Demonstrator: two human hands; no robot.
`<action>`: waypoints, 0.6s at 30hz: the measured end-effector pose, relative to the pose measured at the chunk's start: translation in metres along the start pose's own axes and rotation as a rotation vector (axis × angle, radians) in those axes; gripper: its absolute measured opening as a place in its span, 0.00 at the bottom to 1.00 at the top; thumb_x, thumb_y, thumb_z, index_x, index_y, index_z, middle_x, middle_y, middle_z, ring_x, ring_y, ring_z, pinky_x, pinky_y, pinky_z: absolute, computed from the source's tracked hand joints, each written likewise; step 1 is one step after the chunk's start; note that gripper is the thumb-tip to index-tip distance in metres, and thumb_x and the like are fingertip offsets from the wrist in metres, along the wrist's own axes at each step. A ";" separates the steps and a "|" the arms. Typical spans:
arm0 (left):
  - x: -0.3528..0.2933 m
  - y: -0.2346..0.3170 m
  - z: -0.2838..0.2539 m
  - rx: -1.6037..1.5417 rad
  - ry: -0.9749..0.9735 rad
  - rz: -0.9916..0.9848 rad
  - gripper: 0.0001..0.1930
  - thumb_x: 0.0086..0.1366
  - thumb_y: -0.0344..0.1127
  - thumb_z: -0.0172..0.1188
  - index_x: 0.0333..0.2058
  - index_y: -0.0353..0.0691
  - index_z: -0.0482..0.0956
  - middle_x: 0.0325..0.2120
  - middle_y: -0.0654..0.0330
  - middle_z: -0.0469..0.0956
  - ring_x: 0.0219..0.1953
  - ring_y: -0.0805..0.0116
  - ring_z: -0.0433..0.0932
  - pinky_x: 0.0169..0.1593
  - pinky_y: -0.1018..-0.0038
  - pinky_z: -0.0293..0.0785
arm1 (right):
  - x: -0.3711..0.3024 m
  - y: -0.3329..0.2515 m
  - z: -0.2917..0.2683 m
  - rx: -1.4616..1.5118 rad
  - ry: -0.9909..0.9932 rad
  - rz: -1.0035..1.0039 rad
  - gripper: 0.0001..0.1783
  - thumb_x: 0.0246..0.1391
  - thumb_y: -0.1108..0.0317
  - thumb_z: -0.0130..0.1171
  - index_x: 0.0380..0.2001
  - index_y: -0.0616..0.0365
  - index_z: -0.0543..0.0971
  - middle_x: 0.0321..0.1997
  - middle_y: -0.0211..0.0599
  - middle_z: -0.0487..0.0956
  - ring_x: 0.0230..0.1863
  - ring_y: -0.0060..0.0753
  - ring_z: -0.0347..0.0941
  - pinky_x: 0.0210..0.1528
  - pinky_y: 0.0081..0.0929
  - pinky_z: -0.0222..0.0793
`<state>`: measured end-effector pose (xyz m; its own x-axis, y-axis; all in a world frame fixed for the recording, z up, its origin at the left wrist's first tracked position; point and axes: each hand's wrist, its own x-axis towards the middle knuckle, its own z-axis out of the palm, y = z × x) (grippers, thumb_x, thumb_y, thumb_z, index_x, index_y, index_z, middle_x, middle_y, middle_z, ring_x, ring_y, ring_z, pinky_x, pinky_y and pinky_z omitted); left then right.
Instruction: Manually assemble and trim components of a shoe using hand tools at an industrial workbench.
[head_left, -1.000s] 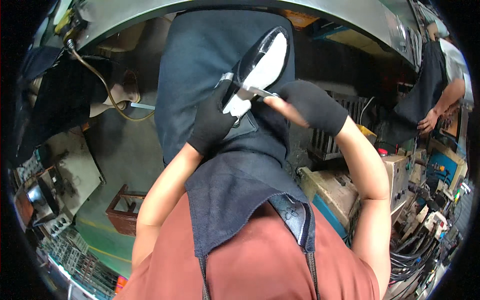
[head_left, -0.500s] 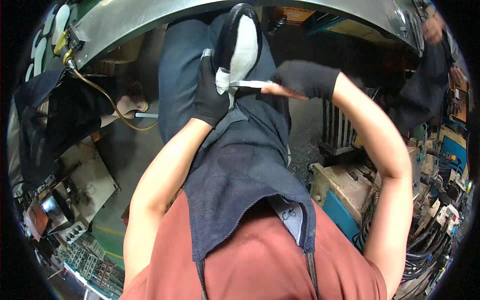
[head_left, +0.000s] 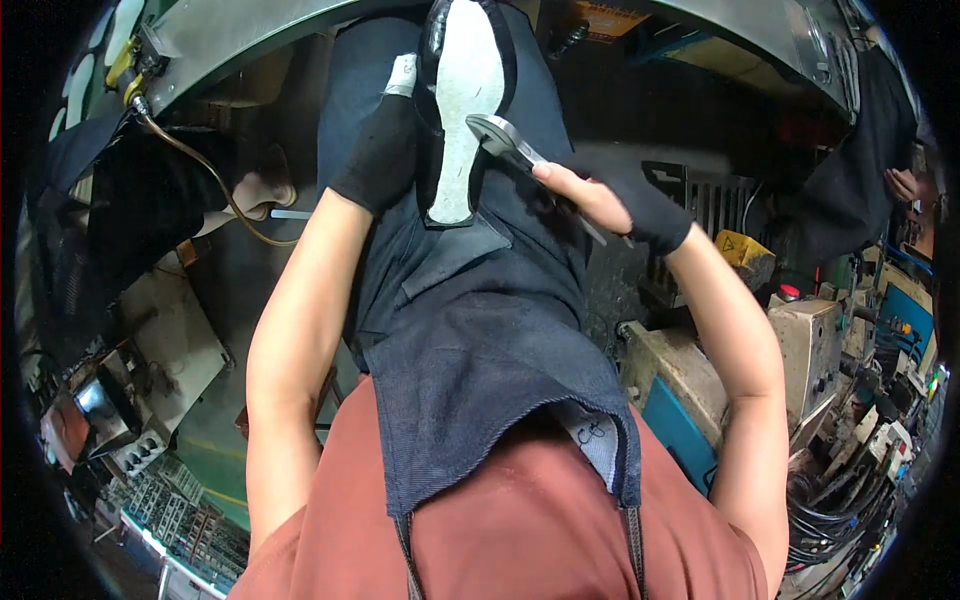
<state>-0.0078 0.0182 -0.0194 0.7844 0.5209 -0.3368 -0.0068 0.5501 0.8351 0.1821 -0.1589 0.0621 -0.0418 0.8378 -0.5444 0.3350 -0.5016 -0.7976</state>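
Observation:
A black shoe [head_left: 427,88] lies sole up on my lap, its pale insole [head_left: 472,70] facing me and its toe away from me. My left hand [head_left: 385,140], in a black fingerless glove with white tape on the thumb, is closed on the shoe's left side; the other fingers are hidden beneath it. Metal pincers [head_left: 515,145] are gripped in my right hand [head_left: 610,200], also in a black glove. The head of the pincers is at the right edge of the insole, near the shoe's waist. Whether it touches cannot be told.
A metal bench edge [head_left: 250,45] curves across the far side. At left hang a brown hose [head_left: 210,180] and a yellow fitting [head_left: 122,80], with pale soles beyond. Machinery [head_left: 670,370] and a yellow block [head_left: 742,250] are at right. Another person's hand [head_left: 902,184] shows far right.
The shoe has turned more squarely sole up and shifted slightly away. A narrow pale piece between my hands no longer shows; the pincers now show in my right hand, which has moved lower.

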 end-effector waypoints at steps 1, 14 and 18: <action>-0.005 0.000 0.004 -0.187 0.048 -0.093 0.29 0.74 0.55 0.31 0.56 0.37 0.69 0.49 0.54 0.75 0.48 0.68 0.74 0.54 0.75 0.69 | 0.002 0.000 -0.002 0.013 -0.018 0.020 0.31 0.62 0.42 0.47 0.34 0.62 0.81 0.26 0.25 0.75 0.30 0.19 0.69 0.36 0.21 0.67; 0.007 -0.024 0.049 0.470 0.296 0.072 0.21 0.70 0.44 0.44 0.53 0.34 0.69 0.45 0.44 0.75 0.46 0.53 0.75 0.52 0.64 0.70 | 0.003 -0.007 -0.020 -1.134 0.629 -0.510 0.19 0.58 0.52 0.53 0.28 0.59 0.77 0.33 0.41 0.74 0.40 0.43 0.72 0.40 0.36 0.72; 0.002 -0.024 0.053 0.901 0.496 0.386 0.27 0.65 0.46 0.54 0.55 0.34 0.65 0.49 0.39 0.72 0.52 0.43 0.73 0.53 0.60 0.70 | -0.021 -0.011 -0.049 -0.726 0.282 -0.234 0.23 0.59 0.51 0.53 0.25 0.63 0.75 0.28 0.47 0.74 0.31 0.49 0.74 0.33 0.39 0.70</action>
<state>0.0265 -0.0286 -0.0175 0.4892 0.8709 0.0466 0.4156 -0.2798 0.8654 0.2257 -0.1602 0.0947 0.0202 0.9750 -0.2213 0.8782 -0.1231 -0.4623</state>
